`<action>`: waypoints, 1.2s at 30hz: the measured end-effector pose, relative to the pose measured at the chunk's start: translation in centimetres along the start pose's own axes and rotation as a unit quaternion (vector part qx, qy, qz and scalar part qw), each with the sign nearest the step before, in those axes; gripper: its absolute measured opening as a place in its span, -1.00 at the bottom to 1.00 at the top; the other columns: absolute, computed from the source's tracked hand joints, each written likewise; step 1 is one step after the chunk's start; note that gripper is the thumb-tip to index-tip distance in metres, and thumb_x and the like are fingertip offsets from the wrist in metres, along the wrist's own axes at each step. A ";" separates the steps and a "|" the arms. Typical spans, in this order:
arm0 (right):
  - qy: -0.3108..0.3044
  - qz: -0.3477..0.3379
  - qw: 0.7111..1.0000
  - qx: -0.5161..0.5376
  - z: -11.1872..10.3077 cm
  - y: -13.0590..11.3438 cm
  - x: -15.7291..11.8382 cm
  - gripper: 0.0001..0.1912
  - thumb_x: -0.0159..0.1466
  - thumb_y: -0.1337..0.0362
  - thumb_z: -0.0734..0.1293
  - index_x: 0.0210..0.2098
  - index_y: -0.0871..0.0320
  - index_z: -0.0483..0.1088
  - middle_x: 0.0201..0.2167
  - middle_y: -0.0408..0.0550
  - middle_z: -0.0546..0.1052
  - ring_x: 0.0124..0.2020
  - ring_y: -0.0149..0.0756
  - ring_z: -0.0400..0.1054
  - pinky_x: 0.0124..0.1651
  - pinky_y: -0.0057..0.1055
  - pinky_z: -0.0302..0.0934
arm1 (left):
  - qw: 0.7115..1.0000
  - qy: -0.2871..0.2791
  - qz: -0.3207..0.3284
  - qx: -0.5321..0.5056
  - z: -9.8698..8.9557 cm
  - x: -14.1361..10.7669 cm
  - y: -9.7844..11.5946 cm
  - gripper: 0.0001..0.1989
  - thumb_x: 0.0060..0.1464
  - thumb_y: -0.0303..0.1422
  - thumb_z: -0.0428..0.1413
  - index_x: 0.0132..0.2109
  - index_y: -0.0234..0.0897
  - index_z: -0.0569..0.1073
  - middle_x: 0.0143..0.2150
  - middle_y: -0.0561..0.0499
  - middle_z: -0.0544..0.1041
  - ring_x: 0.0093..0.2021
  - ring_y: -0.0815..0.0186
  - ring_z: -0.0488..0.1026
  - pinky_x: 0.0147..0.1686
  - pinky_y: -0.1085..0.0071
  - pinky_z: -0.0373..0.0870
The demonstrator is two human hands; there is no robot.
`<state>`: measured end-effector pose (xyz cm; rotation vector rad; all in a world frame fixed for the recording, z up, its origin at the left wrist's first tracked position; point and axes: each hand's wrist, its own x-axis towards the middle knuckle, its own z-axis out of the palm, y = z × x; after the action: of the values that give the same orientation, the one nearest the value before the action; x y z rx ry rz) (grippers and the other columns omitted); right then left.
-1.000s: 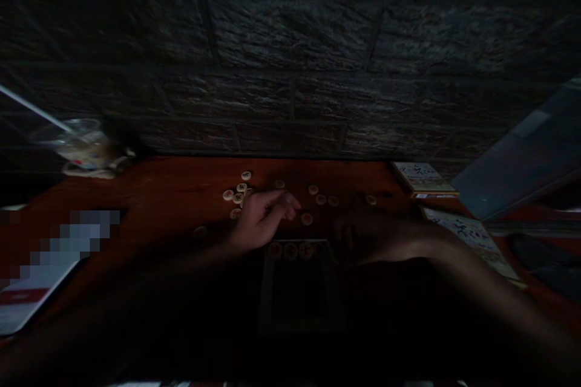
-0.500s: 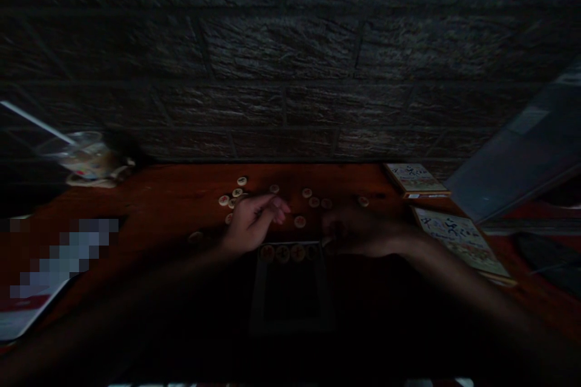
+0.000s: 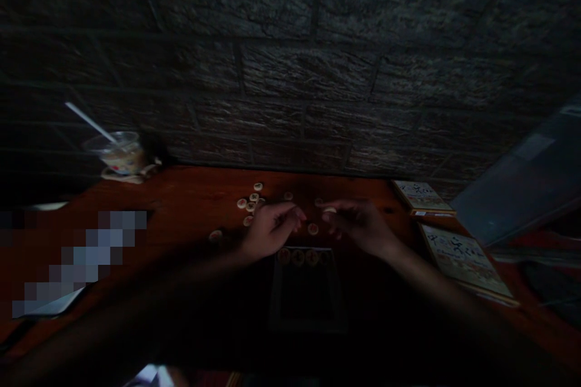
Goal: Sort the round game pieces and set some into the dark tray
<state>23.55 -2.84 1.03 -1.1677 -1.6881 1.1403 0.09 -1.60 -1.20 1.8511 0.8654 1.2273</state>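
Dark stone blocks make up the big wall (image 3: 290,72), and it is so dim that I have to squint. Below it is a red-brown table (image 3: 195,190), its near part lost in black shadow. At the far right is a grey panel (image 3: 517,163), cut off at the edge. On the left lies a flat thing (image 3: 59,305), mostly covered by blurry squares. Before the person is a dark tray (image 3: 275,296), faint at the rim and nearly black inside. Two flat boxes (image 3: 467,260) with dark marks on top lie on the right. Near the wall, at the left, is a cup (image 3: 124,154) with a white straw (image 3: 91,123).

The left hand (image 3: 270,230) is half curled just past the tray; I can't tell if it has anything. It hides part of a bunch of round pieces (image 3: 242,203). More pieces are spread between the hands. The right hand (image 3: 358,224) pinches one pale piece (image 3: 329,210), seen from its edge. Along the tray's far end sit four pieces in a row (image 3: 298,257), the rightmost hard to see.
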 end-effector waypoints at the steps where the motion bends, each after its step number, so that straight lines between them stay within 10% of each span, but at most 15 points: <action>1: 0.008 -0.011 1.000 -0.027 0.3 0.0 0.4 -0.57 0.32 -0.02 0.45 0.02 0.16 0.57 -0.44 -0.12 0.62 -0.55 -0.38 0.46 -0.45 -0.40 0.39 | 1.000 0.004 -0.007 -0.016 0.2 0.1 -0.1 -0.72 0.34 -0.30 0.07 -0.29 -0.32 0.58 -0.48 -0.01 0.58 -0.48 0.37 0.53 -0.45 0.49 0.45; 8: 0.108 -0.082 0.985 -0.109 3.4 0.8 2.5 -0.60 0.49 0.03 0.24 0.17 0.13 0.40 -0.01 0.06 0.61 0.01 -0.18 0.52 0.08 -0.18 0.39 | 0.994 0.023 -0.045 -0.099 0.9 0.4 -0.4 -0.80 0.35 -0.26 0.07 -0.11 -0.30 0.50 -0.43 0.05 0.52 -0.55 0.43 0.47 -0.57 0.55 0.37; 14: 0.063 -0.094 0.993 0.033 3.8 2.7 1.6 -0.69 0.35 0.06 0.45 -0.07 0.11 0.39 -0.28 -0.10 0.62 -0.36 -0.33 0.54 -0.31 -0.41 0.43 | 0.983 0.007 -0.080 -0.168 1.1 1.2 -0.7 -0.84 0.27 -0.34 0.14 -0.05 -0.31 0.44 -0.38 0.07 0.52 -0.54 0.46 0.44 -0.57 0.56 0.34; 27: 0.057 -0.135 0.989 0.014 3.2 2.0 1.4 -0.75 0.39 0.30 0.36 0.05 0.15 0.50 -0.26 -0.07 0.70 -0.28 -0.32 0.60 -0.18 -0.37 0.44 | 0.993 -0.026 -0.089 -0.074 1.1 1.9 -0.7 -0.86 0.22 -0.32 0.26 -0.16 -0.30 0.52 -0.39 0.05 0.57 -0.48 0.41 0.49 -0.45 0.51 0.48; 36: 0.083 -0.099 0.991 0.015 3.4 2.5 1.5 -0.86 0.37 0.16 0.44 -0.21 0.11 0.53 -0.33 -0.10 0.67 -0.34 -0.32 0.56 -0.27 -0.40 0.41 | 0.997 -0.016 -0.059 -0.054 1.1 1.6 -0.2 -0.94 0.23 -0.42 0.24 -0.19 -0.34 0.60 -0.39 0.01 0.63 -0.50 0.44 0.52 -0.51 0.54 0.45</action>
<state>20.64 -1.80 -2.18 -1.0207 -1.6136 0.9173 1.62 -0.36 -1.00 1.7048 0.8609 1.1470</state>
